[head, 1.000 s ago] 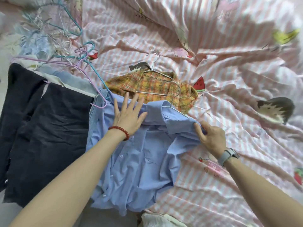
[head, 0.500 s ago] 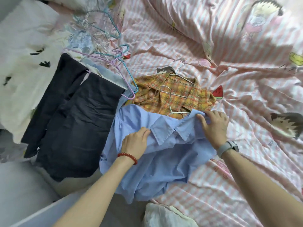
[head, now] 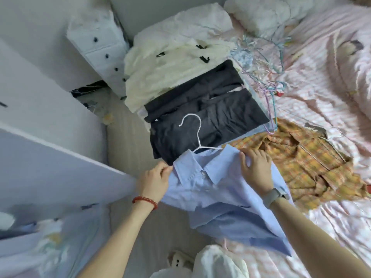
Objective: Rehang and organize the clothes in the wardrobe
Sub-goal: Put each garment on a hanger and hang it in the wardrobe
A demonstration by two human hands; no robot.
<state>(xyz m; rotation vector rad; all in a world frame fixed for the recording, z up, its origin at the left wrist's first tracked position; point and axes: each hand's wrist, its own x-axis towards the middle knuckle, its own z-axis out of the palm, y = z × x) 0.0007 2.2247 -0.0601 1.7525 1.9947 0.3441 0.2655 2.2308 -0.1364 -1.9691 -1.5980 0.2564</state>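
Shirt point(head: 216, 189), pale blue and on a white hanger point(head: 197, 135), is held up between the 2 hands at the bed's edge. Left hand point(head: 153, 181) pinches its left shoulder; right hand point(head: 256, 169) curls its fingers over the right shoulder. The hanger's hook rises above the collar, in front of folded black clothes point(head: 210, 115). A yellow plaid shirt point(head: 313, 163) lies just right on the striped pink sheet point(head: 301, 109).
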